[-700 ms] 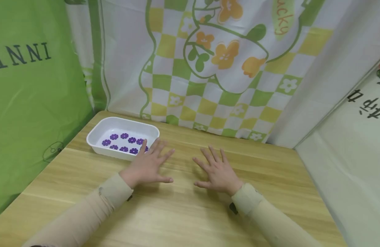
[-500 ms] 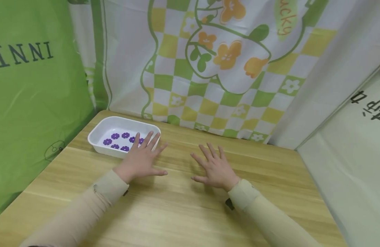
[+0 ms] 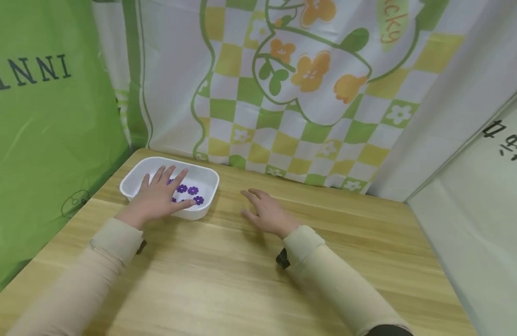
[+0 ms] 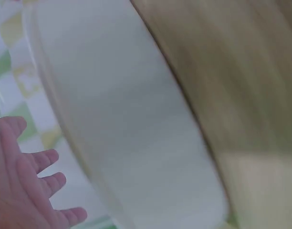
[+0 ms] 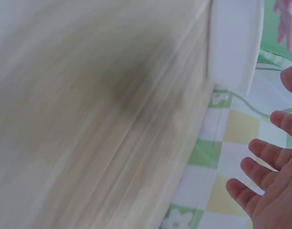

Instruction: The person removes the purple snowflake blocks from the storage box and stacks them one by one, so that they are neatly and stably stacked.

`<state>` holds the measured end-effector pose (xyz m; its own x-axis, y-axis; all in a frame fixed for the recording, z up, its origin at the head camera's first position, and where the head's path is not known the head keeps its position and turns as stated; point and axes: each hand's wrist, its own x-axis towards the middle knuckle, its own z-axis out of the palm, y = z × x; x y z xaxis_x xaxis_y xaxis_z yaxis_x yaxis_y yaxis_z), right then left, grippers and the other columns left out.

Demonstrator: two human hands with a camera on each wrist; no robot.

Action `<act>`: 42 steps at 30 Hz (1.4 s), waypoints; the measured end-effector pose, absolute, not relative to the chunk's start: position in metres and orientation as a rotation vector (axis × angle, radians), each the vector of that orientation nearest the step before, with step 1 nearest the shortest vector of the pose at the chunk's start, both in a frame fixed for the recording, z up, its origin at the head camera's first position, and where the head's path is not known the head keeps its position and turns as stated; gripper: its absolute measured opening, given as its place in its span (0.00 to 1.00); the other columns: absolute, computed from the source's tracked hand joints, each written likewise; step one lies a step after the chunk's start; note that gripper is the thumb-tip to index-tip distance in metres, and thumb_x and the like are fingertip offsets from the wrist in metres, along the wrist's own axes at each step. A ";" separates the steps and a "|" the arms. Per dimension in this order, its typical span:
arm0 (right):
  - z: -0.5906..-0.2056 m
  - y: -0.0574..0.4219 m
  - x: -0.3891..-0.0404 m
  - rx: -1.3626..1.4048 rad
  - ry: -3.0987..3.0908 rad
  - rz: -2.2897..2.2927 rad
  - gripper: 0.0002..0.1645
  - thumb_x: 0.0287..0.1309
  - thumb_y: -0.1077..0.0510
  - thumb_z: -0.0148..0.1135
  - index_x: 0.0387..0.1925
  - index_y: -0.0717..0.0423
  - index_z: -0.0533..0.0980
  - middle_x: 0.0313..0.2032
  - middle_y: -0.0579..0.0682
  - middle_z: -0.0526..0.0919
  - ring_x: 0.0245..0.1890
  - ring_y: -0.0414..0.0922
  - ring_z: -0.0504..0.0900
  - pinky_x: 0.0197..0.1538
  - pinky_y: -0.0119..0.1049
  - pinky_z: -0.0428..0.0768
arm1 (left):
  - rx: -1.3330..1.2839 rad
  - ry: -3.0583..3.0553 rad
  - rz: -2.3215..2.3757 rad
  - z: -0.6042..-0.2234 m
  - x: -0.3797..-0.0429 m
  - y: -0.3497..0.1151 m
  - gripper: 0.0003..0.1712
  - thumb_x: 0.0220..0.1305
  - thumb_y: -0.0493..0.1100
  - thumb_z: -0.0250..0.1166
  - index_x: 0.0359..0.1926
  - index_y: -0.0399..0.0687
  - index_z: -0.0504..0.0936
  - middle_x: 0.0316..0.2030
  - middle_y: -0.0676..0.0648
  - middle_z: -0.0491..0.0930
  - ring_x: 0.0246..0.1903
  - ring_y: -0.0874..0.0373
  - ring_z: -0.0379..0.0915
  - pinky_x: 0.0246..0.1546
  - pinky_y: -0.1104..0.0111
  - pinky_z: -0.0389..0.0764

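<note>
A white rectangular tray (image 3: 208, 179) sits at the back left of the table, with several purple flower-shaped pieces (image 3: 193, 190) on its floor. My left hand (image 3: 155, 198) is over the tray's near side, fingers spread, and covers some of the pieces. In the left wrist view the fingers (image 4: 48, 160) show above the tray's outer wall (image 4: 122, 109), holding nothing. To the right of the tray my right hand (image 3: 268, 212) hovers over the table, its fingers relaxed and nothing in them. The right wrist view shows those fingers (image 5: 265, 174) apart, with the tray (image 5: 234, 43) beyond.
The wooden table (image 3: 241, 289) reaches back to a checked curtain (image 3: 283, 116). A green cloth (image 3: 52, 140) hangs along the left side and a white panel (image 3: 472, 200) stands at the right. A thin dark wire (image 3: 71, 203) lies by the left table edge.
My left hand has moved left from the tray's right end to over its middle. The right hand has shifted left towards the tray, its fingers drawn closer together. The tray stays put.
</note>
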<state>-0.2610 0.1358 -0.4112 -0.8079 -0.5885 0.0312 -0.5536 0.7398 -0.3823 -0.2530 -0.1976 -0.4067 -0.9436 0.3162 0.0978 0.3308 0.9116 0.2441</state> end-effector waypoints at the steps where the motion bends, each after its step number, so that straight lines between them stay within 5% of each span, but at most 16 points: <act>1: -0.411 0.132 -0.263 -0.902 2.825 -0.625 0.37 0.78 0.45 0.52 0.79 0.55 0.60 0.76 0.62 0.62 0.74 0.61 0.62 0.73 0.58 0.64 | -0.494 -3.028 -0.409 -0.407 -0.255 -0.204 0.57 0.69 0.71 0.58 0.83 0.43 0.48 0.78 0.27 0.44 0.76 0.26 0.36 0.70 0.27 0.38; 11: -0.425 0.095 -0.276 -0.588 2.527 -1.180 0.36 0.78 0.45 0.51 0.77 0.58 0.62 0.71 0.60 0.70 0.69 0.58 0.72 0.67 0.54 0.74 | -0.313 -2.969 -0.612 -0.419 -0.261 -0.267 0.54 0.76 0.64 0.55 0.78 0.24 0.46 0.72 0.16 0.45 0.70 0.16 0.42 0.67 0.25 0.46; 15: -0.429 0.083 -0.275 -0.446 2.402 -1.406 0.33 0.78 0.47 0.54 0.75 0.60 0.65 0.65 0.62 0.74 0.63 0.59 0.77 0.60 0.51 0.82 | -0.254 -2.891 -0.778 -0.420 -0.270 -0.285 0.49 0.78 0.55 0.54 0.73 0.14 0.47 0.66 0.10 0.54 0.65 0.15 0.52 0.67 0.29 0.54; 19: -0.432 0.065 -0.274 -0.301 2.243 -1.652 0.30 0.77 0.54 0.56 0.71 0.65 0.67 0.59 0.64 0.77 0.56 0.61 0.82 0.56 0.48 0.84 | -0.151 -2.909 -0.923 -0.420 -0.275 -0.296 0.47 0.79 0.51 0.52 0.73 0.12 0.42 0.65 0.09 0.52 0.64 0.14 0.52 0.67 0.30 0.55; 28: -0.446 0.035 -0.268 -0.158 2.200 -1.790 0.26 0.70 0.62 0.62 0.65 0.66 0.72 0.43 0.58 0.83 0.42 0.51 0.85 0.48 0.38 0.87 | -0.138 -2.889 -0.911 -0.433 -0.275 -0.296 0.34 0.73 0.45 0.59 0.61 0.12 0.68 0.47 0.17 0.76 0.46 0.24 0.76 0.52 0.33 0.75; 37: -0.446 0.047 -0.264 -0.065 2.011 -1.979 0.41 0.71 0.68 0.60 0.80 0.60 0.55 0.42 0.58 0.80 0.34 0.43 0.83 0.49 0.39 0.87 | -0.039 -2.889 -0.953 -0.424 -0.264 -0.282 0.29 0.75 0.35 0.41 0.67 0.14 0.63 0.63 0.15 0.65 0.64 0.19 0.61 0.65 0.33 0.63; 42: -0.447 0.061 -0.261 -0.077 1.972 -2.005 0.42 0.71 0.69 0.59 0.80 0.59 0.55 0.44 0.59 0.80 0.35 0.43 0.83 0.49 0.39 0.87 | -0.081 -2.911 -0.970 -0.425 -0.262 -0.278 0.28 0.72 0.32 0.41 0.67 0.14 0.63 0.63 0.16 0.65 0.47 0.27 0.74 0.43 0.43 0.79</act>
